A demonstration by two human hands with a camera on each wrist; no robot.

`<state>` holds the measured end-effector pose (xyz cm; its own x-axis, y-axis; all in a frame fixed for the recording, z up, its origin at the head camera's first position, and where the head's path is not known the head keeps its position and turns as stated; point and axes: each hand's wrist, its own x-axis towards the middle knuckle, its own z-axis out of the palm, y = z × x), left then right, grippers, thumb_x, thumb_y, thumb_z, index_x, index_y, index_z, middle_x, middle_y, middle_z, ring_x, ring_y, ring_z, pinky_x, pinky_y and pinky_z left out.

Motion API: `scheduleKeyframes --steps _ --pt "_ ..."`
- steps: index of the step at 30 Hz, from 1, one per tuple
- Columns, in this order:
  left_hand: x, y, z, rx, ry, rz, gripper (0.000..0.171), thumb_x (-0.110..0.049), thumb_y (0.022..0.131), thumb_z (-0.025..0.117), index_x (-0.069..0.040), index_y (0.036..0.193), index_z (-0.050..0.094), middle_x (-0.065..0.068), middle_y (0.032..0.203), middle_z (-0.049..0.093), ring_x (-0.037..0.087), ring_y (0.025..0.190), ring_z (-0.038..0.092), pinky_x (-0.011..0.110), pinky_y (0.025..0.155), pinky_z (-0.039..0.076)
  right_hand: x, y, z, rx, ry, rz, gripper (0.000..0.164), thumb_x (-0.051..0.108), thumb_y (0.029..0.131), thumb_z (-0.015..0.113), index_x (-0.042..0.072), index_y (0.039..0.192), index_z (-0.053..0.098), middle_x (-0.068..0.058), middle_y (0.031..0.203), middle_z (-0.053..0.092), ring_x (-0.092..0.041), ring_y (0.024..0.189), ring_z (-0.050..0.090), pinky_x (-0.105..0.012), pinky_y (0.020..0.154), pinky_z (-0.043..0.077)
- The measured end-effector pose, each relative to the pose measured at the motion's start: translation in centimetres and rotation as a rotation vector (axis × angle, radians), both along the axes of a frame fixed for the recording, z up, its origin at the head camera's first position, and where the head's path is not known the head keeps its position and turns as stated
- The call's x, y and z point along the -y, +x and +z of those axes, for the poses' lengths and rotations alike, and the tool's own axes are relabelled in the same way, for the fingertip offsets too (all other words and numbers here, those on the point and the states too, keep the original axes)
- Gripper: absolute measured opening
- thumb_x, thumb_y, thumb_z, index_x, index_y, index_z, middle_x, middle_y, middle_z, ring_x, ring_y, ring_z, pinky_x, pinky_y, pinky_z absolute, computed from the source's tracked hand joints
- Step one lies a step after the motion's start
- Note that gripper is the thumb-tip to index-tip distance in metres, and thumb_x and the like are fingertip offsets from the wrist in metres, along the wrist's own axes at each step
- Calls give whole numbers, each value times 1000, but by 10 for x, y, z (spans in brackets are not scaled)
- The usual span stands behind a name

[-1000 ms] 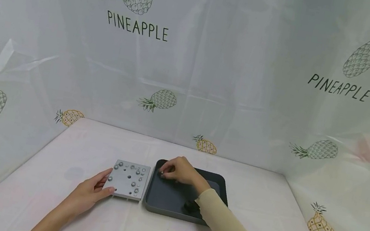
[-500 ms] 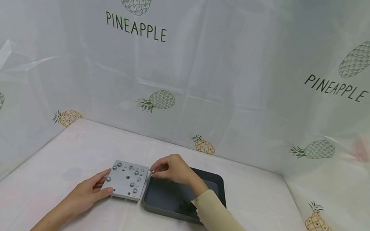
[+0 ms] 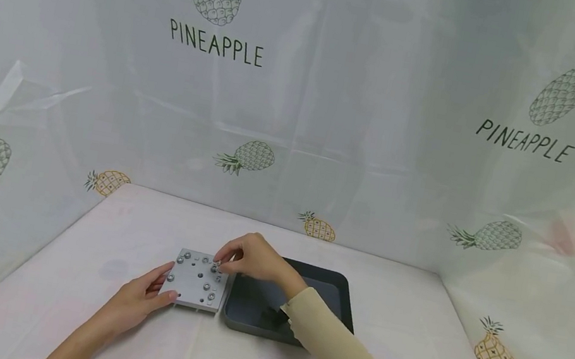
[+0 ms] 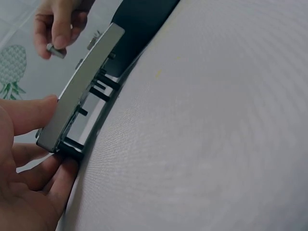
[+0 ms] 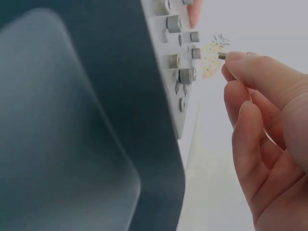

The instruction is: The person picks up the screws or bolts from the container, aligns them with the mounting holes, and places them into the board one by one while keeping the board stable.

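Observation:
A silver metal plate (image 3: 187, 288) bears several socket-head screws on its upper face, and their dark shanks stick out underneath in the left wrist view. My left hand (image 3: 139, 300) grips its left edge, thumb on top and fingers at the underside. Between thumb and index finger, my right hand (image 3: 257, 259) pinches a small metal screw (image 4: 56, 50). That hand is over the plate's far right corner, and in the left wrist view the screw is held apart from the plate. Only the screw's tip shows in the right wrist view.
A dark grey rectangular tray (image 3: 253, 325) stands right beside the plate, under my right forearm. Its raised rim faces the plate's right edge. A white pineapple-print sheet (image 3: 377, 195) hangs behind the pale tabletop (image 3: 392, 339).
My right hand has moved left from over the tray to over the plate's right side, carrying the screw. My left hand keeps its grip on the plate.

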<state>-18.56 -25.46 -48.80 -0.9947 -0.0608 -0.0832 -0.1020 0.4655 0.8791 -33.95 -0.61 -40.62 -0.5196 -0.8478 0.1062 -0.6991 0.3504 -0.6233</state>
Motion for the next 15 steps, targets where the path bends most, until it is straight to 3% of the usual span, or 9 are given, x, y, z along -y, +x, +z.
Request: scheduleKeyframes --steps 9,15 --pt "1 0 -1 -6 23 -6 84 -43 100 74 -10 166 35 25 156 52 38 141 55 48 117 49 36 -11 -8 -52 37 32 15 9 95 81 13 109 83 5 93 79 1 77 65 -14 69 57" --pt "2 0 0 -12 45 -14 85 -43 100 74 -8 167 34 25 157 51 36 143 55 43 115 50 51 -14 -11 -24 64 10 15 10 95 82 14 109 84 8 91 78 -1 74 65 -17 65 57"
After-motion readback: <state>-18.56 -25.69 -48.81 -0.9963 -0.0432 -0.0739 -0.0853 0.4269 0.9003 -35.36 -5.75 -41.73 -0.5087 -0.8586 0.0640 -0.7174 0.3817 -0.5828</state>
